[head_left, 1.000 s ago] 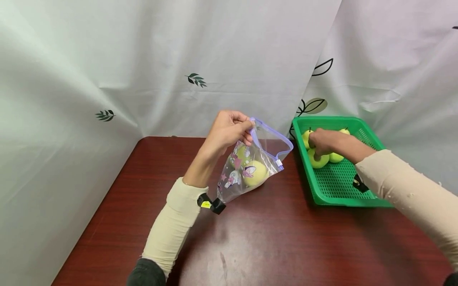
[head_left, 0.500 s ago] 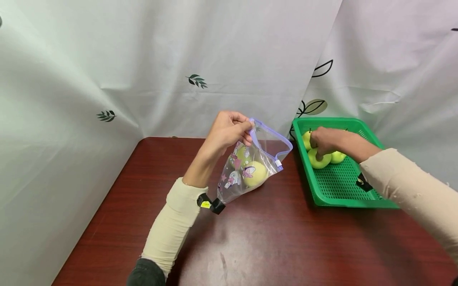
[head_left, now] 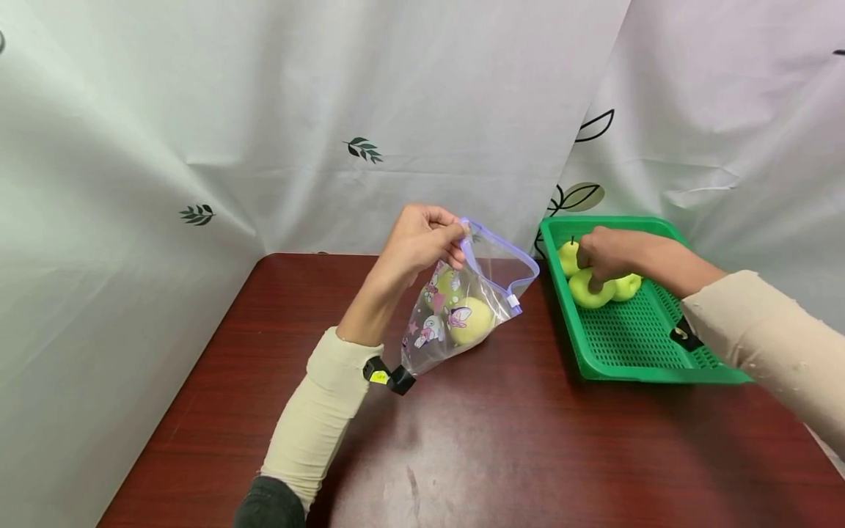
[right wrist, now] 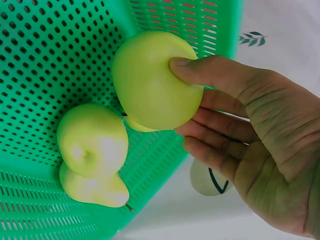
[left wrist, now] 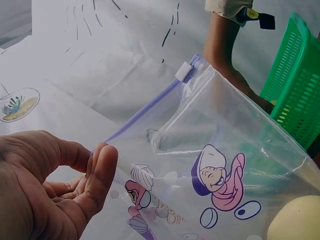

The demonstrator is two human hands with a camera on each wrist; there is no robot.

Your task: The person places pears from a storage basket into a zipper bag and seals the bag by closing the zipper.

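Note:
My left hand [head_left: 422,242] pinches the purple rim of a clear zip bag [left wrist: 200,120] printed with cartoon figures. The bag's mouth gapes, and its white slider [head_left: 513,301] sits at the right end of the rim. Round yellow-green fruits [head_left: 472,320] lie inside the bag. Over at the right, my right hand [head_left: 614,251] holds a round green apple [right wrist: 155,80] in the green basket [head_left: 627,372], thumb on one side and fingers on the other. Near it lie a stemmed pear [right wrist: 95,190] and another round green fruit [right wrist: 92,140]. Part of a further fruit shows behind the held apple.
Both arms reach over a dark red-brown table [head_left: 462,440]. A pale cloth [head_left: 264,110] with leaf prints hangs behind and at the left. The basket stands at the table's right, against the cloth, with raised slotted walls.
My right hand and forearm have shifted slightly to the right, and the apple under the fingers has shifted with them. The left hand and the bag stay almost where they were.

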